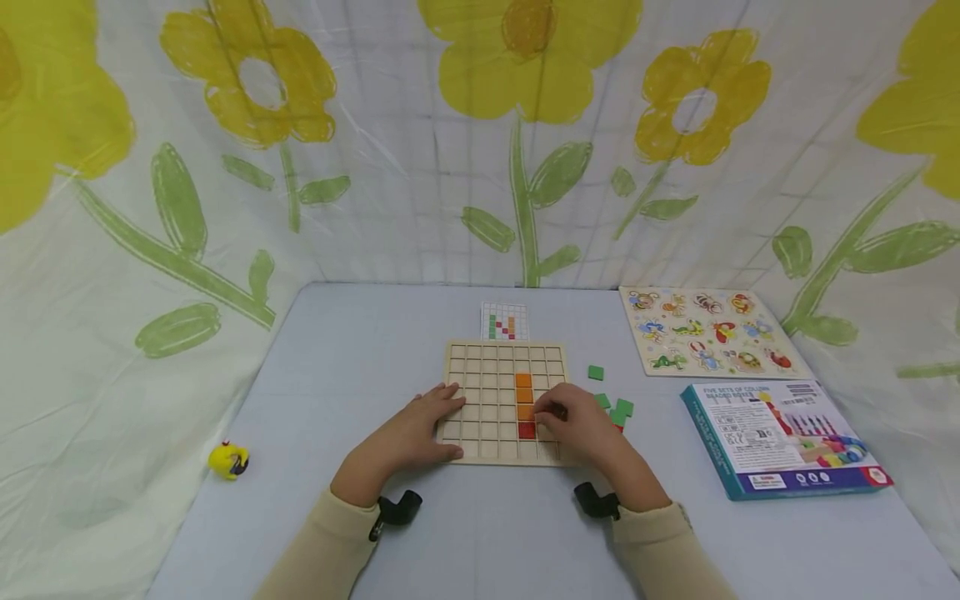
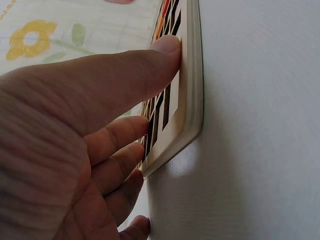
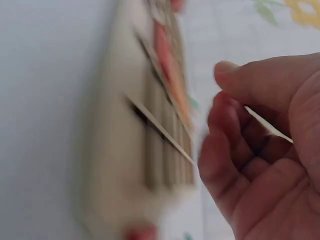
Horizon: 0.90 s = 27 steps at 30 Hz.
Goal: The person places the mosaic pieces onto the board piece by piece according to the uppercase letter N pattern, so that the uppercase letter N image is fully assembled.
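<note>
A wooden grid board point(image 1: 483, 417) lies in front of me, with several orange tiles point(image 1: 524, 396) in a column above a red tile point(image 1: 527, 431). My left hand point(image 1: 416, 427) rests at the board's left side, fingers spread; in the left wrist view its thumb point(image 2: 160, 55) lies along the frame edge. Over the board's right part, my right hand point(image 1: 581, 423) is beside the lower orange tile, fingers curled. The right wrist view shows the thumb tip point(image 3: 226, 67) close to the index finger, with no tile visible between them.
Green tiles point(image 1: 596, 372) lie loose right of the board, with some red showing by the right hand. A printed pattern card point(image 1: 504, 321) sits behind it. Farther right are an insect puzzle board point(image 1: 701, 332) and a boxed bead set point(image 1: 783, 437). A yellow toy point(image 1: 228, 460) stands left.
</note>
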{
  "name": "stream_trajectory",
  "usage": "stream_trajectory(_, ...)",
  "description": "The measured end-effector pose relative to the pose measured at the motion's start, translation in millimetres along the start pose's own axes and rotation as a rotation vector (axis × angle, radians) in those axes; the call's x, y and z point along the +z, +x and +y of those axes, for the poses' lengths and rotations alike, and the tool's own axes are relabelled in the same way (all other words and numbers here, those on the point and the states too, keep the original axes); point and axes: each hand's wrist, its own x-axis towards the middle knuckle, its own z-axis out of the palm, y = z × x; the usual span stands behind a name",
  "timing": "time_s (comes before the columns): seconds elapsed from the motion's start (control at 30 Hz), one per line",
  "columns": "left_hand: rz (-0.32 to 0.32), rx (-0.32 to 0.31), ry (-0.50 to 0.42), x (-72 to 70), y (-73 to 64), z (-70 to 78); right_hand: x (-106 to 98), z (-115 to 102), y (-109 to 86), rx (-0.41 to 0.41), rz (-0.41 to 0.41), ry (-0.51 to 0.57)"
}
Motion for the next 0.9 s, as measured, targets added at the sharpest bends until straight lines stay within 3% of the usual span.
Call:
stream_trajectory(0.13,-0.004,-0.004,0.0,-0.1,-0.1,1.2,-32,16,-9.7,0.026,0.037,-0.014)
stream_trajectory(0.27,-0.006,-0.009,0.001,-0.1,-0.1,1.3,-49,35,-24.5,0.079,-0.043,-0.077)
stream_trajectory(0.43,-0.005,-0.009,0.004,-0.6,-0.2,0.4,-47,47,-39.3,0.09,-0.136,-0.108)
stream_trajectory(0.9,0.0,-0.003,-0.009,0.8,0.8,-0.6,-38,46,-40.1,0.112,-0.082,-0.109)
